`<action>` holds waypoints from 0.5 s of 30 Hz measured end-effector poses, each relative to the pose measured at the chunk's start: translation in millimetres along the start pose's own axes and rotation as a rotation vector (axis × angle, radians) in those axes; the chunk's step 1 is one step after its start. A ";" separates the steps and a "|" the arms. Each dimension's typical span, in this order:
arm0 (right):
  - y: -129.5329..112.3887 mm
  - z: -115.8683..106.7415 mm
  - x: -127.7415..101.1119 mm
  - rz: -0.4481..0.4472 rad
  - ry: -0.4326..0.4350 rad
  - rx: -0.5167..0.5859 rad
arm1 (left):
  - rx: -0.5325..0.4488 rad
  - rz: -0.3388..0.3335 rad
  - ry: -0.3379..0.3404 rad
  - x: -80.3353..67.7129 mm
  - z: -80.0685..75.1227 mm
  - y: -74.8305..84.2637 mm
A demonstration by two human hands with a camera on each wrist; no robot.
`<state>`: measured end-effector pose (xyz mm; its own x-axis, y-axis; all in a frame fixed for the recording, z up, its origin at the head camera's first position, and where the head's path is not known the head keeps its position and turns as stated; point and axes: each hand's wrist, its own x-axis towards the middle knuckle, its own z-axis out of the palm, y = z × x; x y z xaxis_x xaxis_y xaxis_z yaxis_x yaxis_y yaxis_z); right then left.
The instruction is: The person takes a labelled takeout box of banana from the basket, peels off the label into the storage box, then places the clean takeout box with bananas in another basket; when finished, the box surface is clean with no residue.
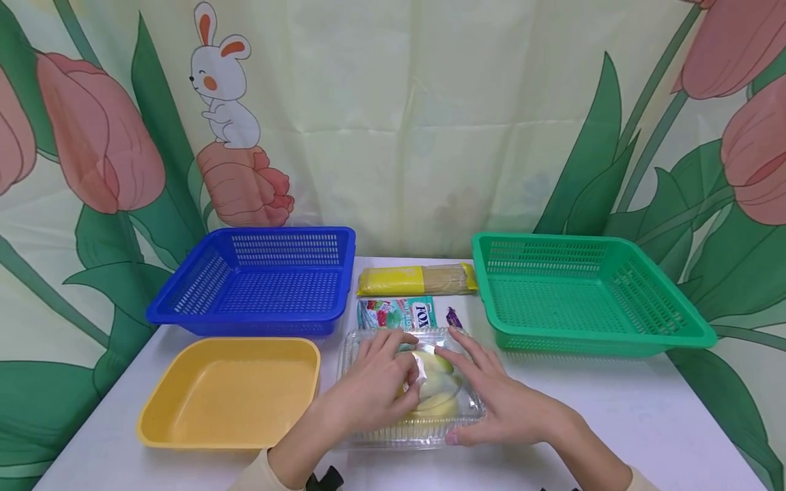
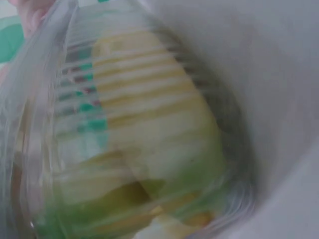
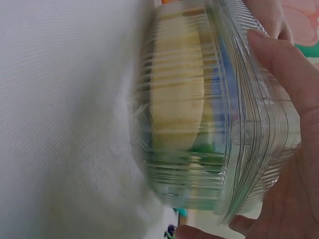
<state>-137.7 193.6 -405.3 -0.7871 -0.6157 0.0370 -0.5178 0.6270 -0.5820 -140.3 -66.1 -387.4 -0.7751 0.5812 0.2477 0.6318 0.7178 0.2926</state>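
Box: a clear plastic box (image 1: 410, 389) with a ribbed lid lies on the white table (image 1: 614, 416), near the front edge, between the yellow tray and the green basket.
Contents: pale yellow-green slices (image 1: 437, 385), seen through the lid; the left wrist view is blurred, so what kind of food they are is hard to tell.
Left hand: the left hand (image 1: 376, 383) rests on top of the box, fingers curled over the lid with the tips pressing near its middle.
Right hand: the right hand (image 1: 496, 399) holds the box's right side, fingers straight and slightly apart over the lid, thumb low at the front edge; the right wrist view shows the fingers (image 3: 279, 64) against the ribbed rim.
Yellow tray: a shallow yellow tray (image 1: 230, 391) sits just left of the box.
Blue basket: a blue basket (image 1: 260, 281) stands behind the tray.
Green basket: a green basket (image 1: 583, 293) stands to the right, behind the box.
Packets: a teal packet (image 1: 396, 314) lies just behind the box, with a small purple item (image 1: 454, 317) beside it; a long yellow packet (image 1: 417, 278) lies farther back, between the baskets.
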 end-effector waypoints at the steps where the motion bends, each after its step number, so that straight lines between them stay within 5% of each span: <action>1: -0.1 0.0 -0.4 -0.003 0.001 -0.001 | -0.009 -0.015 -0.007 -0.5 0.4 0.6; 15: 0.1 1.0 -0.8 -0.004 0.007 0.002 | -0.062 -0.150 -0.042 -2.6 -1.3 3.0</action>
<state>-136.8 193.7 -406.2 -0.7874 -0.6148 0.0446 -0.5202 0.6239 -0.5833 -136.4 -65.9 -386.0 -0.8598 0.4853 0.1588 0.5069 0.7736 0.3803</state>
